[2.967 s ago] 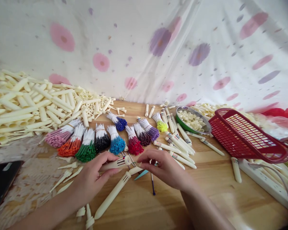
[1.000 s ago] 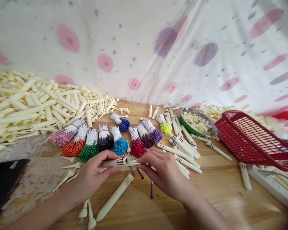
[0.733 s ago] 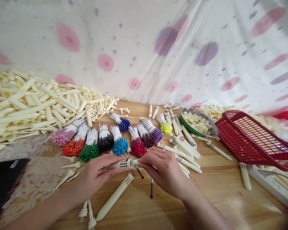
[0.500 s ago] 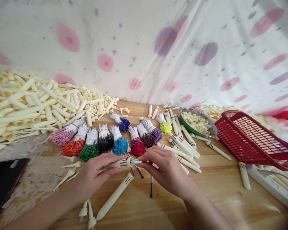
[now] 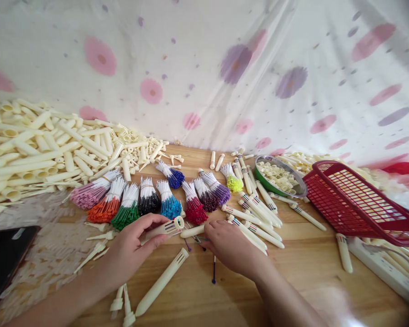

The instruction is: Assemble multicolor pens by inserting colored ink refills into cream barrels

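My left hand [image 5: 138,240] grips a cream multicolour pen barrel [image 5: 165,228] by its body, the slotted open end facing right. Coloured bits show in its slots. My right hand [image 5: 233,245] is low over the table, fingertips drawn together among loose refills [image 5: 187,245]; what they pinch is hidden. A cream tapered piece [image 5: 192,231] pokes out beside those fingertips. One purple-tipped refill [image 5: 214,270] lies just below the right hand. Another slotted barrel [image 5: 162,282] rests on the wood in front of the left hand.
Banded refill bundles [image 5: 168,200] in several colours stand behind my hands. Cream barrels [image 5: 37,150] are heaped at left, above a phone [image 5: 7,263]. At right are pens [image 5: 259,209], a bowl of small cream parts [image 5: 281,175], a red basket [image 5: 354,200] and a power strip [image 5: 385,268].
My right hand has left the barrel's open end and moved down and right to the table. The thin white piece between my hands no longer shows at that end.
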Available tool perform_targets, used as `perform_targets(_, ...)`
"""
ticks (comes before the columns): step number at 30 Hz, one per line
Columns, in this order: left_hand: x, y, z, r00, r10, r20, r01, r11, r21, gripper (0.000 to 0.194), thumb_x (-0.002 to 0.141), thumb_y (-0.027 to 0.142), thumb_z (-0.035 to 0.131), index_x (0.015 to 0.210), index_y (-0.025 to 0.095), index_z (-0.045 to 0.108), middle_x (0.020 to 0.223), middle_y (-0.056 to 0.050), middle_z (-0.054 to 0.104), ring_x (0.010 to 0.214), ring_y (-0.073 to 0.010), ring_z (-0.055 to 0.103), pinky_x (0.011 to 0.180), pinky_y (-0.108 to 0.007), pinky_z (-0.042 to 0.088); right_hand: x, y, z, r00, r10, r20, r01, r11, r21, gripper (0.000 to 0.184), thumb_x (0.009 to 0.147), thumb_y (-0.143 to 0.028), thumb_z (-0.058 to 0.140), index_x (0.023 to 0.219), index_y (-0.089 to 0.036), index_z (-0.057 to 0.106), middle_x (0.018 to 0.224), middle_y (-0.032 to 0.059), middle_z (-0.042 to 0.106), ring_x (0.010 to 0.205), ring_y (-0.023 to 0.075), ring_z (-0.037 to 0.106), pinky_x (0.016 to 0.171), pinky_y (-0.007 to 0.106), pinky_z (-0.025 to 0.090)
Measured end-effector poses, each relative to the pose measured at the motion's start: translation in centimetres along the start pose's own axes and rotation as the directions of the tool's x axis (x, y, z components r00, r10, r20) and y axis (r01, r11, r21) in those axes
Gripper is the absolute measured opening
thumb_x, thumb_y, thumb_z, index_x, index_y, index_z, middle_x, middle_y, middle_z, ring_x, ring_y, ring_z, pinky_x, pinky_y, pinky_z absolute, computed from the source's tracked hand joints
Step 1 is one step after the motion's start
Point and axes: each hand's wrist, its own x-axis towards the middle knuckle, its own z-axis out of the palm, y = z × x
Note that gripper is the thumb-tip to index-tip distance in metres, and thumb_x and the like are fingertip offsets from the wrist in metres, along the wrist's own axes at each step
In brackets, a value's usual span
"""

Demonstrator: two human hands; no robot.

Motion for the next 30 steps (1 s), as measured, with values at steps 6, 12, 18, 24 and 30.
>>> perform_targets(6, -0.1, 0.1, -0.1, 0.998, -0.045, 0.044, 0.045, 0.999, -0.002, 0.024, 0.081, 0.035, 0.057, 0.101, 0.023, 0.063, 0.101, -0.005, 0.069, 0.097, -0.0232, 0.064, 0.074, -0.029, 0.056, 1.7, 4.2, -1.1, 0.914, 0.374, -0.154, -0.34, 0.916, 0.211, 0.016, 0.091, -0.029, 0.047, 0.088, -0.021, 0.06, 0.084, 0.0034, 0.069, 0.074, 0.0191, 0.063, 0.06, 0.026, 0.039)
perform_targets(12, -0.1, -0.2, 0.0, 1.0, -0.003, 0.031, 0.002, 1.0, 0.008, 0.025, 0.08, 0.036, 0.058, 0.101, 0.024, 0.063, 0.103, -0.003, 0.069, 0.098, -0.0223, 0.064, 0.082, -0.03, 0.054, 4.6, 11.9, -1.0, 0.68, 0.672, -0.291, -0.617, 0.74, 0.268, 0.021, 0.089, -0.021, 0.042, 0.106, -0.014, 0.054, 0.103, 0.013, 0.065, 0.097, 0.0262, 0.059, 0.076, 0.033, 0.04)
perform_targets(18, 0.0, -0.1, -0.1, 1.0, 0.003, 0.019, -0.004, 0.998, 0.067, 0.025, 0.079, 0.036, 0.058, 0.1, 0.024, 0.064, 0.101, -0.002, 0.071, 0.096, -0.0224, 0.065, 0.081, -0.03, 0.054, 6.4, 15.3, 0.0, 0.692, 0.711, -0.123, -0.648, 0.688, 0.326, 0.028, 0.093, -0.035, 0.043, 0.098, -0.012, 0.059, 0.1, 0.0152, 0.064, 0.095, 0.0277, 0.06, 0.081, 0.04, 0.044)
perform_targets(24, -0.1, -0.1, -0.2, 1.0, 0.002, 0.015, -0.002, 0.999, 0.046, 0.026, 0.078, 0.036, 0.058, 0.1, 0.023, 0.065, 0.101, -0.003, 0.071, 0.096, -0.0223, 0.065, 0.079, -0.029, 0.056, 6.9, 16.8, 0.7, 0.761, 0.649, -0.003, -0.556, 0.654, 0.513, 0.027, 0.091, -0.033, 0.052, 0.112, -0.016, 0.056, 0.111, 0.007, 0.059, 0.093, 0.0182, 0.06, 0.079, 0.038, 0.051)
perform_targets(30, 0.0, -0.2, 0.0, 1.0, -0.005, 0.025, 0.004, 1.0, 0.029, 0.025, 0.079, 0.035, 0.059, 0.1, 0.024, 0.064, 0.102, -0.002, 0.071, 0.097, -0.0216, 0.065, 0.078, -0.028, 0.056, 4.9, 16.5, 1.6, 0.866, 0.5, 0.001, -0.33, 0.57, 0.752, 0.026, 0.089, -0.035, 0.04, 0.077, -0.018, 0.056, 0.079, 0.0028, 0.063, 0.075, 0.0141, 0.06, 0.07, 0.026, 0.049)
